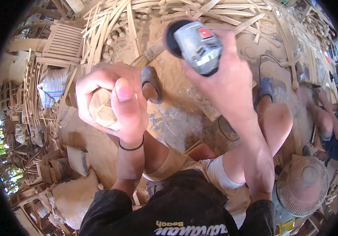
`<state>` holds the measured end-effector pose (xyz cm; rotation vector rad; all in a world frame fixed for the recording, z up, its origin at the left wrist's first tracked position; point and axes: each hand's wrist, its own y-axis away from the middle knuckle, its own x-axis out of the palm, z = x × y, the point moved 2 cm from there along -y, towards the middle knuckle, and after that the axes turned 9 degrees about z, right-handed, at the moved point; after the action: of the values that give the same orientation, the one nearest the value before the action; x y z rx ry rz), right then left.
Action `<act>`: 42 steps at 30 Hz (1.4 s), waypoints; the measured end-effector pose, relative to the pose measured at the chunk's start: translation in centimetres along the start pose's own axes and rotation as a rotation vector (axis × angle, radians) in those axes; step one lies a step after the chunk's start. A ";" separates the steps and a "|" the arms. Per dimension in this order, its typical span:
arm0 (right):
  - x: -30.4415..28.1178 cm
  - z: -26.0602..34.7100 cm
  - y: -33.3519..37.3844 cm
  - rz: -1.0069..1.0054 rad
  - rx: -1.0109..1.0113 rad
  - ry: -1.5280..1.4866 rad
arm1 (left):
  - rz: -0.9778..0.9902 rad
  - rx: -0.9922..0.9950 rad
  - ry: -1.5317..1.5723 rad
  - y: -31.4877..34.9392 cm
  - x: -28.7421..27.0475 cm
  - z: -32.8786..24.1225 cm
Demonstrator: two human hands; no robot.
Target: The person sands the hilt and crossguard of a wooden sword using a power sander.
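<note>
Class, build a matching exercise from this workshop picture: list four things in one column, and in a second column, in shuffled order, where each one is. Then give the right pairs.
Things
1. grey handheld power sander with a black disc
2. pale rounded wooden piece
3. white round floor fan
4. thin black wristband

Places
A. on the floor at the lower right
B. gripped in the left hand
C. around the left wrist
D. held up in the right hand

Pairs: 1-D, 2-B, 3-A, 4-C
</note>
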<state>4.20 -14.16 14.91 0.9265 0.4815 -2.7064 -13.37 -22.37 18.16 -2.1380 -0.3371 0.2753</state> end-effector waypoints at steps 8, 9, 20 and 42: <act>0.7 1.2 0.0 0.150 0.056 0.142 | -0.032 -0.068 0.127 0.6 0.2 -0.2; 0.3 0.9 -0.3 0.120 0.090 0.188 | -0.030 -0.073 0.115 0.7 0.4 -0.1; -1.9 -0.5 0.1 -0.130 -0.029 0.015 | -0.260 0.063 0.072 -1.4 1.1 0.9; 2.1 1.2 0.9 0.130 -0.131 0.147 | -0.197 0.014 0.037 0.6 1.3 2.4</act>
<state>2.22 -15.73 14.24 1.0857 0.5973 -2.4703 -12.88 -20.42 16.24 -2.0756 -0.5185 0.1244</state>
